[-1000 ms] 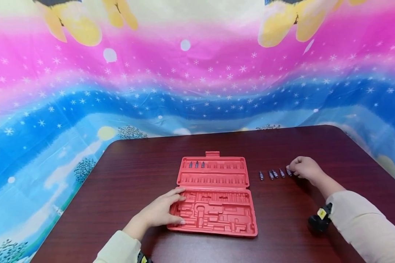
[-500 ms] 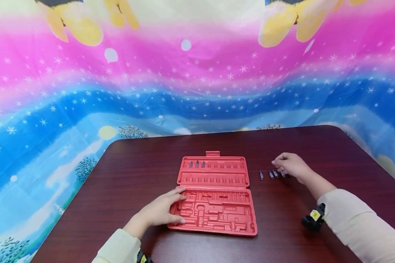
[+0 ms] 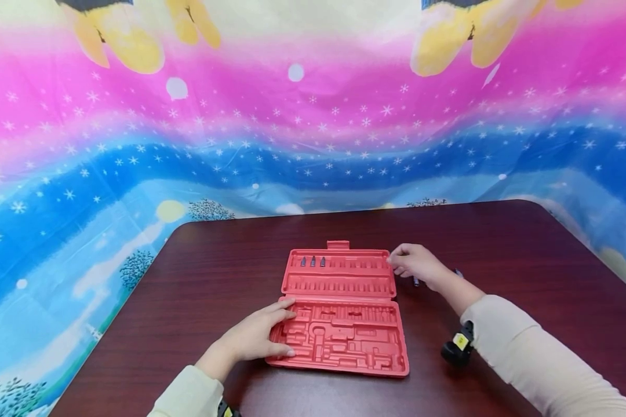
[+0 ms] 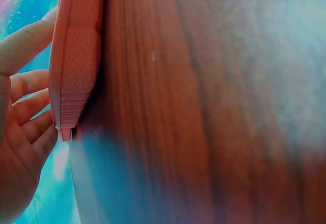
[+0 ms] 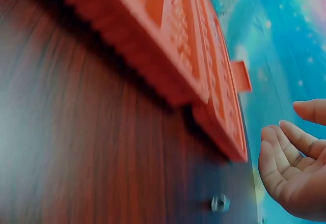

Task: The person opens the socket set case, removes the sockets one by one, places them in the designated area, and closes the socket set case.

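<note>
An open red plastic bit case (image 3: 344,301) lies on the table with its two moulded halves spread out. Three dark screwdriver bits (image 3: 313,262) stand in the left slots of its far half. My left hand (image 3: 255,335) rests on the left edge of the near half, thumb and fingers spread over the rim; in the left wrist view they reach over the case wall (image 4: 79,51). My right hand (image 3: 417,266) is at the right edge of the far half, fingers loosely bent. In the right wrist view, thumb and index finger stand apart with nothing visible between them.
Right of the case lie several loose bits, mostly hidden by my right hand; one bit (image 3: 416,282) shows below it and another (image 3: 458,273) beyond the wrist. The dark wood table (image 3: 214,260) ends at a patterned cloth backdrop (image 3: 313,145).
My right hand has moved left, from the far end of the row of loose bits, over them, to the case's right edge. My left hand and the case have stayed put.
</note>
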Demonstrator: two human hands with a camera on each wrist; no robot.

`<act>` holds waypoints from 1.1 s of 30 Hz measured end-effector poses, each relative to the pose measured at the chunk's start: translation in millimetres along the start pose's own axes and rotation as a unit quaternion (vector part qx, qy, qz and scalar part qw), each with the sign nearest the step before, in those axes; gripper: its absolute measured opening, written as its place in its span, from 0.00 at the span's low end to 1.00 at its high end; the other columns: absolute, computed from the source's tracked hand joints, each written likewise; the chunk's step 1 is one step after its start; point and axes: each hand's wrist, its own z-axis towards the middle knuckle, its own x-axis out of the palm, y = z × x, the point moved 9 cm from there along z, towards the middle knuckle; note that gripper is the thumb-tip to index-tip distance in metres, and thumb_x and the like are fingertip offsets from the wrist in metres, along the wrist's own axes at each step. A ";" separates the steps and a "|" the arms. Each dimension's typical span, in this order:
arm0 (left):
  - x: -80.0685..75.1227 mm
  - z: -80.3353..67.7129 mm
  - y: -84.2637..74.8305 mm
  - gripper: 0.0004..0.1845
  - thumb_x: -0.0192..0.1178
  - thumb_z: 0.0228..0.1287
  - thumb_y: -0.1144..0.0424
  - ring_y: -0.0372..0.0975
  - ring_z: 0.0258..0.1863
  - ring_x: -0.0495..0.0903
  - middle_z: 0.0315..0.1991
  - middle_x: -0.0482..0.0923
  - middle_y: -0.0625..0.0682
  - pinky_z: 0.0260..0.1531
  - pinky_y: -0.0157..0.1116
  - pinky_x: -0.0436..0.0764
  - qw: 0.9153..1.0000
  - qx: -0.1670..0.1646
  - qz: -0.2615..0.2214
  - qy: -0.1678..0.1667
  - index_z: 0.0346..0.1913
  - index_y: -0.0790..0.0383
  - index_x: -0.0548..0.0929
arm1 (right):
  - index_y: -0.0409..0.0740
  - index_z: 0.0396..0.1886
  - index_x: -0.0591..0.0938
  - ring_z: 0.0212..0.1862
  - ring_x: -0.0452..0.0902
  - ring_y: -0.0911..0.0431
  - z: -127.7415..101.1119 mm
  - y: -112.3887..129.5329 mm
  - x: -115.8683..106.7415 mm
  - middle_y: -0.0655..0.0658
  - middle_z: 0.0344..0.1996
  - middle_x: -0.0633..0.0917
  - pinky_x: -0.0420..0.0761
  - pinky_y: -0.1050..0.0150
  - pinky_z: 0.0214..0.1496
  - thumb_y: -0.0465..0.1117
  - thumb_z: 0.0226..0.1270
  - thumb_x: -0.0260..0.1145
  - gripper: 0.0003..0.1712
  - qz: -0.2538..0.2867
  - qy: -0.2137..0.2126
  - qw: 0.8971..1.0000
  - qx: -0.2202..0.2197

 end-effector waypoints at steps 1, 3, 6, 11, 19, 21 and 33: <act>0.2 0.0 0.1 0.35 0.64 0.42 0.45 0.43 0.60 0.56 0.63 0.56 0.49 0.54 0.43 0.61 1.000 0.001 -0.001 0.000 0.55 0.59 0.71 | 0.30 0.41 0.71 0.38 0.73 0.46 2.3 2.4 4.4 0.33 0.38 0.75 0.74 0.56 0.41 0.40 0.62 0.53 0.16 0.004 0.004 1.000 -0.002; 0.5 0.0 0.2 0.35 0.64 0.42 0.45 0.43 0.60 0.56 0.63 0.55 0.49 0.54 0.43 0.61 1.000 0.001 -0.004 0.000 0.55 0.59 0.71 | 0.30 0.40 0.71 0.38 0.73 0.46 7.4 6.8 12.6 0.34 0.37 0.76 0.74 0.56 0.41 0.40 0.62 0.53 0.15 0.013 0.012 1.000 -0.005; 0.3 -0.1 -0.1 0.35 0.64 0.42 0.46 0.43 0.61 0.56 0.63 0.56 0.50 0.54 0.43 0.61 1.000 0.004 -0.008 -0.001 0.55 0.59 0.71 | 0.31 0.39 0.72 0.36 0.74 0.48 14.9 10.6 23.7 0.36 0.34 0.76 0.75 0.56 0.40 0.39 0.62 0.53 0.13 0.024 0.014 1.000 -0.004; 0.1 0.0 -0.4 0.35 0.64 0.42 0.45 0.43 0.61 0.54 0.63 0.56 0.50 0.55 0.43 0.60 1.000 0.006 -0.012 -0.003 0.55 0.59 0.72 | 0.31 0.39 0.73 0.35 0.74 0.50 28.7 13.7 40.0 0.36 0.35 0.77 0.75 0.57 0.40 0.39 0.62 0.53 0.13 0.034 0.018 0.999 0.005; -1.3 0.3 -0.3 0.36 0.64 0.41 0.45 0.43 0.61 0.55 0.63 0.56 0.50 0.55 0.43 0.60 1.000 0.003 -0.010 -0.008 0.54 0.59 0.72 | 0.31 0.38 0.74 0.35 0.75 0.50 54.5 24.9 65.5 0.34 0.37 0.77 0.76 0.58 0.40 0.38 0.61 0.54 0.12 0.066 0.021 0.997 0.018; -1.1 0.3 0.0 0.36 0.65 0.41 0.45 0.43 0.61 0.55 0.63 0.56 0.49 0.55 0.43 0.60 1.000 0.002 -0.013 -0.008 0.54 0.59 0.72 | 0.32 0.37 0.74 0.35 0.75 0.50 59.9 25.8 72.4 0.34 0.37 0.77 0.76 0.59 0.40 0.38 0.61 0.54 0.11 0.078 0.023 0.996 0.023; -0.8 0.5 2.6 0.35 0.65 0.40 0.45 0.42 0.61 0.55 0.62 0.57 0.49 0.55 0.41 0.60 1.000 0.004 -0.027 -0.014 0.53 0.59 0.73 | 0.32 0.39 0.76 0.36 0.76 0.51 86.3 26.1 101.1 0.39 0.36 0.79 0.77 0.61 0.38 0.36 0.59 0.57 0.12 0.103 0.033 0.993 0.049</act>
